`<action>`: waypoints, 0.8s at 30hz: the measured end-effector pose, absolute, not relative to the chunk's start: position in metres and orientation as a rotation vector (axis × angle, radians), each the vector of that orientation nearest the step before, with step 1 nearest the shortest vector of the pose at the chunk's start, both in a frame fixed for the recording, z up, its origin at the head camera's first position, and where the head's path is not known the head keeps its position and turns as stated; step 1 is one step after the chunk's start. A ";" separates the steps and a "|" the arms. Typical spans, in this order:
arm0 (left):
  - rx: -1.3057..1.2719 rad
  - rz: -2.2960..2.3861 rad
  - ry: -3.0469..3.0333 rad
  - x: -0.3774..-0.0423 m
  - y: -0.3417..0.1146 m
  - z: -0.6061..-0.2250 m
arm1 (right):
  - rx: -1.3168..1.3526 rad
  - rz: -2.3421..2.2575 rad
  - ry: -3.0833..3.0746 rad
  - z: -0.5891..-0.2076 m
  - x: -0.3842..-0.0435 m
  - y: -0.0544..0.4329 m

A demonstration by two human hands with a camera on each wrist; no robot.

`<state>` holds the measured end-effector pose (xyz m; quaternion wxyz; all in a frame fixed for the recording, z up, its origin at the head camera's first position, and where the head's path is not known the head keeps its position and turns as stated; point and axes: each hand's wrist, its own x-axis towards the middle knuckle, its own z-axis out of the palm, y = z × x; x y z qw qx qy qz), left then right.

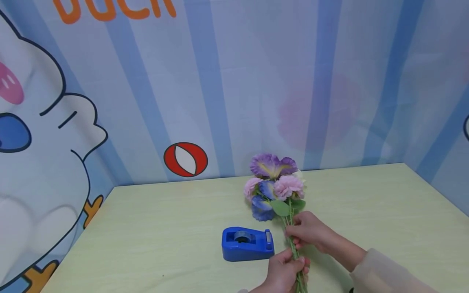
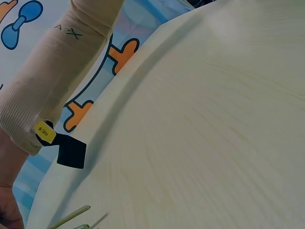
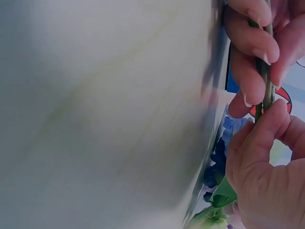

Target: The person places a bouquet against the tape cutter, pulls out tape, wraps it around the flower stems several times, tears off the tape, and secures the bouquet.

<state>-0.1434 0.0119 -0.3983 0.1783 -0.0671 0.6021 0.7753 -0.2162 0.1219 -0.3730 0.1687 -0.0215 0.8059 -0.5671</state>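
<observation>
A bouquet of artificial-looking flowers [image 1: 288, 186], purple, pink and blue with green leaves, leans over the table's far side in the head view. My right hand [image 1: 311, 232] pinches its green stems [image 1: 291, 219] below the blooms. Lower down, my left hand [image 1: 283, 272] grips the same stems, thumb across them. In the right wrist view the left hand [image 3: 252, 52] holds the stems just above the right hand [image 3: 267, 167]. Stem ends [image 2: 71, 217] show in the left wrist view, near part of the right hand [image 2: 8, 210].
Left of the stems, close to my left hand, a blue tape dispenser [image 1: 247, 244] with a tape roll stands on the pale table [image 1: 165, 232]. Behind the table hangs a striped blue backdrop [image 1: 249, 89] with cartoon prints. My right sleeve [image 2: 52, 81] is beige, with a black wrist mount [image 2: 71, 151].
</observation>
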 end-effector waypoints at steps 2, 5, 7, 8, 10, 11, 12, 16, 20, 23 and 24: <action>-0.167 2.207 1.711 -0.143 0.012 -0.399 | -0.052 -1.626 2.277 -0.373 -0.217 0.122; -0.135 2.222 1.744 -0.143 0.013 -0.401 | -0.054 -1.660 2.223 -0.373 -0.217 0.125; -0.113 2.227 1.763 -0.143 0.013 -0.402 | -0.042 -1.681 2.180 -0.372 -0.217 0.127; -0.108 2.225 1.769 -0.143 0.014 -0.402 | -0.034 -1.687 2.160 -0.372 -0.217 0.128; -0.117 2.216 1.764 -0.143 0.014 -0.401 | -0.018 -1.695 2.128 -0.371 -0.217 0.129; -0.119 2.212 1.763 -0.143 0.014 -0.400 | -0.012 -1.697 2.116 -0.371 -0.217 0.130; -0.123 2.207 1.763 -0.142 0.015 -0.400 | -0.013 -1.699 2.103 -0.371 -0.217 0.131; -0.147 2.191 1.765 -0.142 0.014 -0.398 | -0.028 -1.718 2.068 -0.371 -0.217 0.132; -0.160 2.166 1.778 -0.142 0.013 -0.397 | -0.044 -1.717 2.081 -0.368 -0.216 0.130; -0.147 2.161 1.795 -0.142 0.012 -0.398 | -0.054 -1.707 2.107 -0.366 -0.215 0.128; -0.137 2.165 1.803 -0.142 0.012 -0.398 | -0.056 -1.705 2.118 -0.366 -0.215 0.127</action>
